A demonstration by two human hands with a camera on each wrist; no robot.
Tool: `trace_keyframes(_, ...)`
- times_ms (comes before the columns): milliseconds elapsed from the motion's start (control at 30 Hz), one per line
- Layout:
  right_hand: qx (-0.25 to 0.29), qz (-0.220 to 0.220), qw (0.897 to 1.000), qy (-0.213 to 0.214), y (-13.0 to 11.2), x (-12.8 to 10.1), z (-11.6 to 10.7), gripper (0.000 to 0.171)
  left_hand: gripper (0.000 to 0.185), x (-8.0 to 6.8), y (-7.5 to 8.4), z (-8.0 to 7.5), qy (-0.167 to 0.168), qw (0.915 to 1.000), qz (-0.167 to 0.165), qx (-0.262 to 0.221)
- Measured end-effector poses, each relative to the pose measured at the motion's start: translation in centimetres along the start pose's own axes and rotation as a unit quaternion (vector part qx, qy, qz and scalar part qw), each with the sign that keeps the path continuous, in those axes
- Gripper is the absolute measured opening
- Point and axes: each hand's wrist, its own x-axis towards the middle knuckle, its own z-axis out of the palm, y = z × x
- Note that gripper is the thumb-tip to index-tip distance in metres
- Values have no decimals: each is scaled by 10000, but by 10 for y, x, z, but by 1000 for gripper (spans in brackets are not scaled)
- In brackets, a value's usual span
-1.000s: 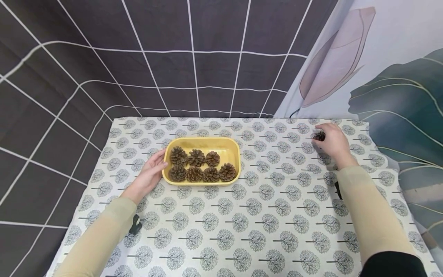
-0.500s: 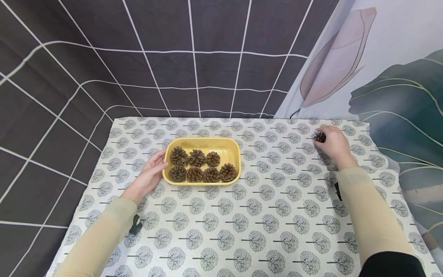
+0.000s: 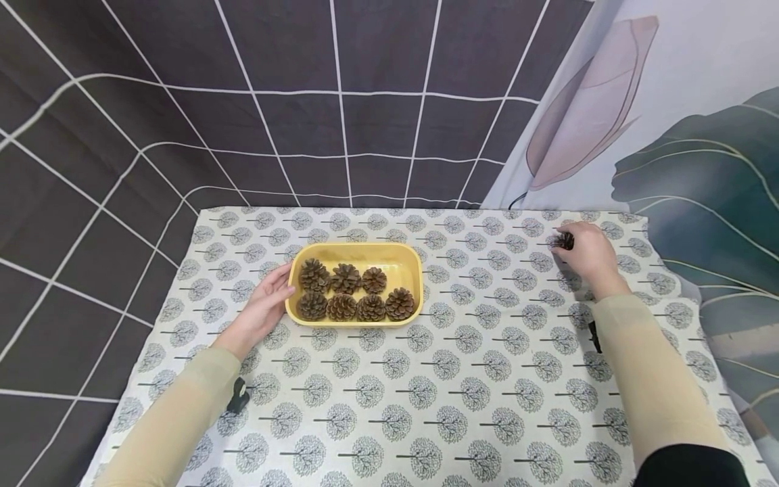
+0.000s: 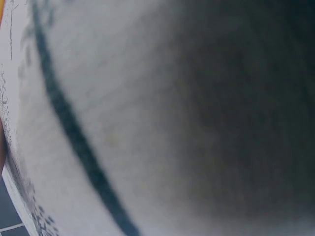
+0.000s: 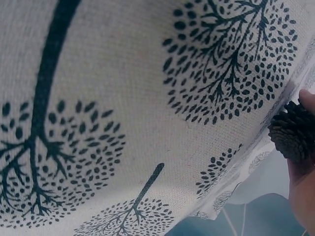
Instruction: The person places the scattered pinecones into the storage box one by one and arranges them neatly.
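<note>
A yellow tray [image 3: 404, 261] holds several brown pine cones [image 3: 345, 292] in two rows at the middle of the table. My left hand [image 3: 265, 308] rests against the tray's left end, fingers fairly straight. At the far right of the table my right hand [image 3: 584, 251] curls round one loose pine cone [image 3: 565, 240] on the cloth. The right wrist view shows that pine cone [image 5: 294, 132] at the right edge, a fingertip [image 5: 307, 100] touching it. The left wrist view is blurred cloth only.
A tree-print tablecloth [image 3: 450, 379] covers the table. Small black clips sit on the cloth at the left [image 3: 238, 395] and the right [image 3: 594, 334]. A dark grid-pattern backdrop [image 3: 274, 101] stands behind, and a leaf-print curtain [image 3: 700, 155] hangs at the right.
My right hand has closed a little more round the loose pine cone. The left hand and the tray have not moved.
</note>
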Motion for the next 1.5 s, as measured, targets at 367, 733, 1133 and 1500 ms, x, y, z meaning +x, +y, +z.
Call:
trace_keyframes(367,136,78,9998,110,-4,-1,-3,52,72,0,0,0,-26,10000,44,-10)
trace_keyframes(733,265,-60,9994,202,-26,-2,-3,52,70,0,0,1,16,10000,27,-7)
trace_keyframes(1133,623,-725,9935,619,-65,-2,0,44,70,0,0,0,-16,10000,47,30)
trace_keyframes(1500,954,-1141,9872,576,-103,-8,6,43,70,0,-1,0,-17,10000,37,35)
